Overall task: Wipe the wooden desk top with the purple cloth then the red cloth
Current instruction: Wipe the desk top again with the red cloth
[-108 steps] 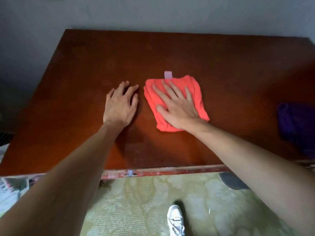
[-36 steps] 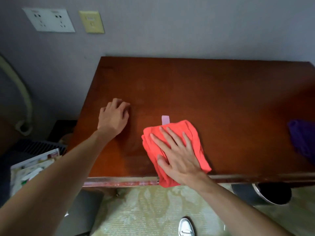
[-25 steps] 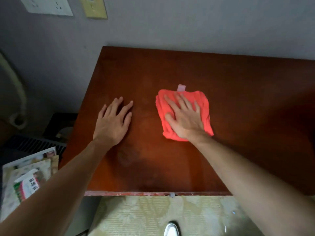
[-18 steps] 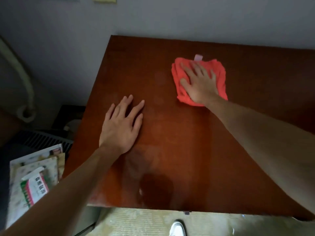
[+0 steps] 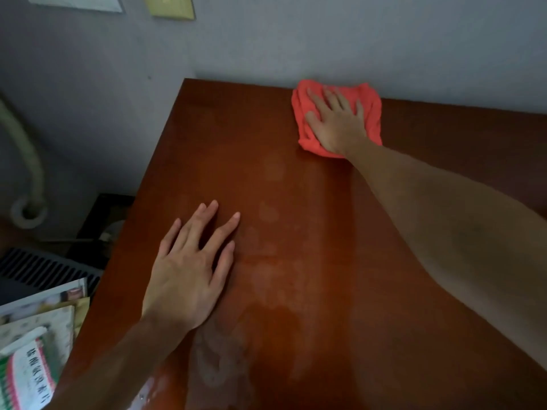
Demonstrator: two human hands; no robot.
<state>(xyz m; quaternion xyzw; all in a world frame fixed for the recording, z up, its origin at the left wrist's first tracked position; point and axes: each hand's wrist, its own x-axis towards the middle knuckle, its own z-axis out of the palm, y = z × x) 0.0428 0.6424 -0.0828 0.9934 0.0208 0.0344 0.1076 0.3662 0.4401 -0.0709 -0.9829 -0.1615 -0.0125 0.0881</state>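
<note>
The red cloth [image 5: 371, 109] lies folded on the wooden desk top [image 5: 296, 202], right at the far edge against the wall. My right hand [image 5: 337, 121] presses flat on it with straight, spread fingers, the arm stretched far forward. My left hand [image 5: 192, 267] rests flat on the bare wood near the desk's left edge, fingers straight and slightly spread. The purple cloth is out of view.
A grey wall [image 5: 325, 39] rises directly behind the desk, with a yellowish switch plate [image 5: 171, 5] on it. To the left, below the desk, are a pale hose [image 5: 28, 161], a dark slatted grille [image 5: 35, 269] and printed papers and packets [image 5: 32, 359].
My right hand has pushed the red cloth away from the near edge up to the far edge by the wall. My left hand stayed flat on the wood. The purple cloth left the view.
</note>
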